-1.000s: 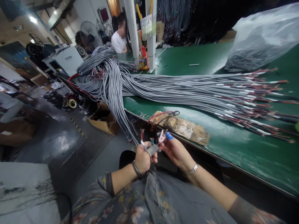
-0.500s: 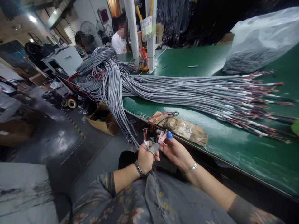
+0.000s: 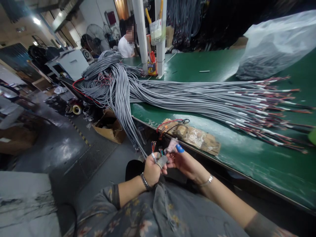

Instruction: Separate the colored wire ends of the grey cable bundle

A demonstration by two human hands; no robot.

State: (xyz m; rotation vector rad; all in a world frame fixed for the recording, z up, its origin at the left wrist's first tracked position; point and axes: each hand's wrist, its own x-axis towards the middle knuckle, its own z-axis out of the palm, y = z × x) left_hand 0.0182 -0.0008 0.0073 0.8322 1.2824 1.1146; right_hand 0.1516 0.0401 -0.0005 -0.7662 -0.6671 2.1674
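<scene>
My left hand [image 3: 151, 171] is closed round the end of a grey cable, its thumb wrapped in a grey cover. Fanned-out coloured wires [image 3: 153, 146] stick up above that fist, orange and dark ones on one side, green ones beside them. Close by on the right, my right hand [image 3: 187, 164] pinches a small pale pink clip-like piece [image 3: 172, 144], blurred by motion. A blue cover [image 3: 180, 148] sits on one of its digits. Both sets of fingertips nearly meet, and what lies between them is partly hidden. The held cable runs up toward a hanging grey cable bundle [image 3: 123, 108].
On the green table [image 3: 247, 177] lies a long row of grey cables [image 3: 187, 95] with stripped ends. A worn wooden block [image 3: 197, 136] sits at the near edge. Further off are a plastic bag [image 3: 276, 42], a white post [image 3: 160, 49], a cardboard box [image 3: 110, 126] and a seated person [image 3: 125, 44].
My right hand has shifted slightly down and right, turning the pink piece, which is now blurred. The left hand keeps its hold on the cable and has barely moved.
</scene>
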